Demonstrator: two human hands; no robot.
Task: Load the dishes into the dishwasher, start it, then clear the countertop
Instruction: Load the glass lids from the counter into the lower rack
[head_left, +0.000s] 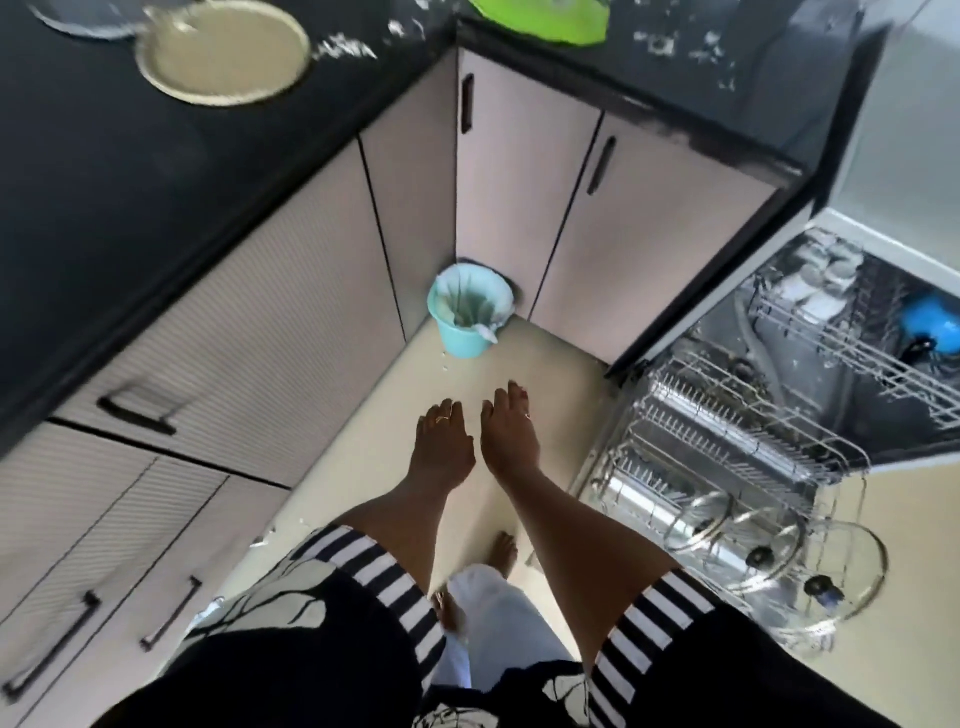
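- The black countertop (104, 156) ran from nine o'clock up to one o'clock; dishes lay on it, so the loading looked unfinished.
- The dishwasher (727, 332) stood open at three o'clock; its upper rack (857, 353) carried a blue item (930, 317) that was too blurred to name.
- The lower rack (727, 431) was drawn out toward four o'clock; its near rows of tines looked free, and a plate would sit best there, on edge between two tines and apart from the lids.
- Three glass lids (841, 566) leaned in the rack's front at five o'clock; whatever went in next would want to clear their knobs.
- The beige plate (223, 52) lay flat on the counter at eleven o'clock, well apart from both hands; it seemed the likely next pick, best taken by the rim with two hands and tipped upright only over the rack.
- A teal bin (467, 317) sat in the cabinet corner at twelve o'clock; scraps could go there first.
- The left hand (441, 447) and right hand (511, 436) hung side by side near the centre, fingers straight and loose, holding nothing.
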